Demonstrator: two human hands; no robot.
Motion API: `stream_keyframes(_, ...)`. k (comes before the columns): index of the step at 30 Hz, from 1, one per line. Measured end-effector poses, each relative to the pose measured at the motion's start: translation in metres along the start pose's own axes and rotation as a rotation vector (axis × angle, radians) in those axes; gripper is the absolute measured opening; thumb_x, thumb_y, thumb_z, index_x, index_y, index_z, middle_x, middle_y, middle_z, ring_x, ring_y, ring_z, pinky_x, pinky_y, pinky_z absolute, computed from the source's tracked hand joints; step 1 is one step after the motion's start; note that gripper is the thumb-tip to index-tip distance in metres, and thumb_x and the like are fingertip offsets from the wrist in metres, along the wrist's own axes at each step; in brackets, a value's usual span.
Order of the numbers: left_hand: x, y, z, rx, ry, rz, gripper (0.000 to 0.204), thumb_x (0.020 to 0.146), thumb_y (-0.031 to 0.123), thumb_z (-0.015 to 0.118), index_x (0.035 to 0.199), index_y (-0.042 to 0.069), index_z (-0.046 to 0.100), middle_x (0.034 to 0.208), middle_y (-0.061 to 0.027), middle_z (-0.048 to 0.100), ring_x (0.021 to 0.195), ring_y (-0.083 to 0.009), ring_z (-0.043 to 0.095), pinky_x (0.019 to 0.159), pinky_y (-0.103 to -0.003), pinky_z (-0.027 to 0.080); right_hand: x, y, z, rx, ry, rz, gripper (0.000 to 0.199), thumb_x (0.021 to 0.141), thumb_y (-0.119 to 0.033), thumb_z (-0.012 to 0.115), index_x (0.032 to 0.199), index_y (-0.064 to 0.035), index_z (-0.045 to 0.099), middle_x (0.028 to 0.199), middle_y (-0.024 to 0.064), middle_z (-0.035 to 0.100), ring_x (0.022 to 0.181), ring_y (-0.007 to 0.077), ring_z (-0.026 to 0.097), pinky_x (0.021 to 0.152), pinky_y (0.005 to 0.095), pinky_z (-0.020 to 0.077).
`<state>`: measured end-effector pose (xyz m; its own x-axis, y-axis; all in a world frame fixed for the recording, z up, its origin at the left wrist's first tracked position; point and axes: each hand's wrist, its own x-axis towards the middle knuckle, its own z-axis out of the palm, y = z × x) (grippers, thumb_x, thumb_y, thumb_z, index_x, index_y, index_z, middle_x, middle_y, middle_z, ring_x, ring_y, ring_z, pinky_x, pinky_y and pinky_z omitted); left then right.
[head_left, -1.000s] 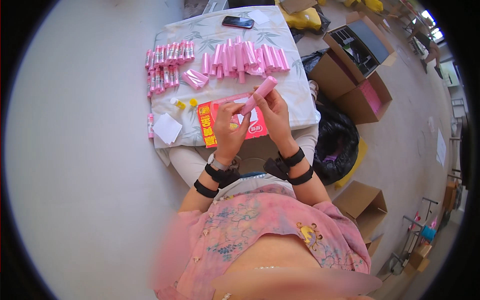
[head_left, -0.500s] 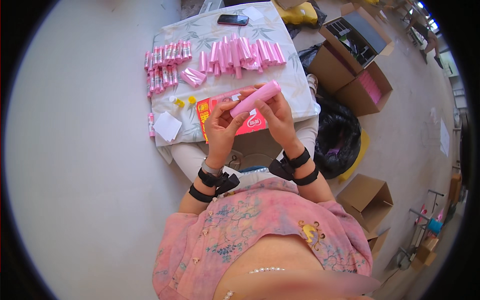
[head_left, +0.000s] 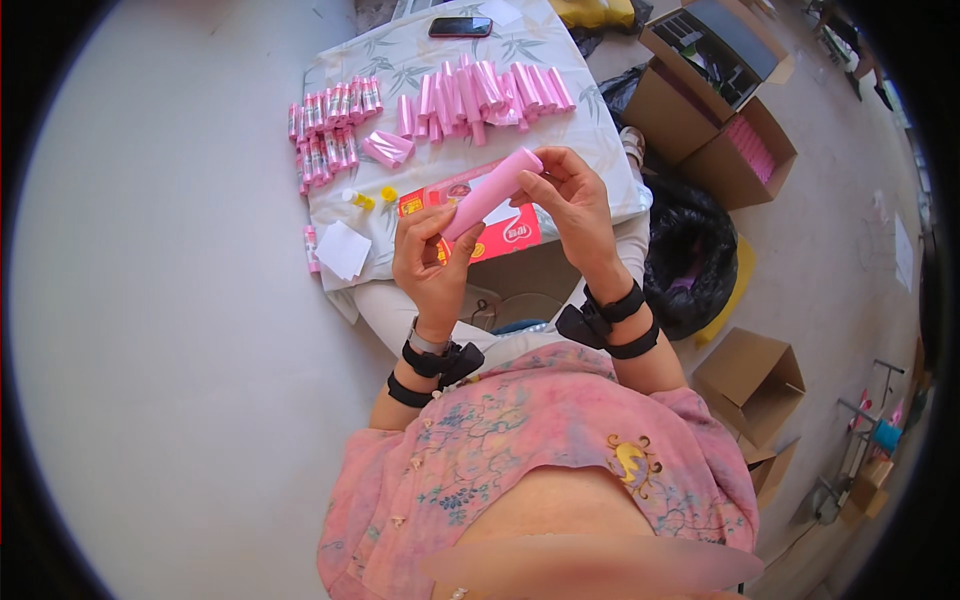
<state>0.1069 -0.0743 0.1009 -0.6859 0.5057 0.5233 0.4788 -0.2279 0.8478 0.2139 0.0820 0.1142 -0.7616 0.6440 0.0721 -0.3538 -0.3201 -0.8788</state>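
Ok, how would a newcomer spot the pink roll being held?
Find the white-draped, leaf-patterned table, then the red printed panel at its near edge. Over it, the pink roll slants between left hand and right hand. Unlike the heaped rolls farther back, it is held up in the air.

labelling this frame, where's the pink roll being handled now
Upper middle of the head view: the pink roll is held between the left hand and right hand, over the red packaging.
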Motion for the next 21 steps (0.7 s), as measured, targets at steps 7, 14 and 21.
stream_keyframes(7, -0.001, -0.005, 0.000, -0.146, 0.025, -0.145, 0.034, 0.085, -0.006, 0.077, 0.113, -0.001, 0.060, 0.116, -0.0124, 0.063, 0.101, -0.0197, 0.069, 0.084, -0.028, 0.060, 0.001, 0.001, 0.006, 0.024, 0.007, -0.044, 0.031, 0.096, -0.004, 0.066, 0.124, 0.0051, 0.057, 0.109, 0.0110, 0.068, 0.097, 0.0167, 0.069, 0.089, 0.0311, 0.0566)
stream_keyframes(14, 0.000, -0.004, 0.003, -0.201, 0.057, -0.292, 0.031, 0.089, -0.002, 0.075, 0.116, 0.000, 0.060, 0.110, -0.0106, 0.069, 0.095, -0.0158, 0.070, 0.077, -0.025, 0.058, 0.003, 0.004, 0.005, -0.020, -0.003, -0.041, 0.030, 0.098, -0.005, 0.063, 0.126, 0.0044, 0.057, 0.112, 0.0098, 0.068, 0.097, 0.0153, 0.068, 0.087, 0.0303, 0.0560)
stream_keyframes(21, -0.001, -0.014, 0.004, -0.427, 0.101, -0.433, 0.031, 0.089, -0.004, 0.074, 0.117, 0.001, 0.061, 0.114, -0.0107, 0.069, 0.101, -0.0153, 0.068, 0.083, -0.026, 0.056, 0.006, 0.005, 0.006, -0.012, 0.033, -0.035, 0.030, 0.097, -0.005, 0.065, 0.125, 0.0031, 0.058, 0.100, 0.0073, 0.068, 0.091, 0.0134, 0.069, 0.084, 0.0283, 0.0575)
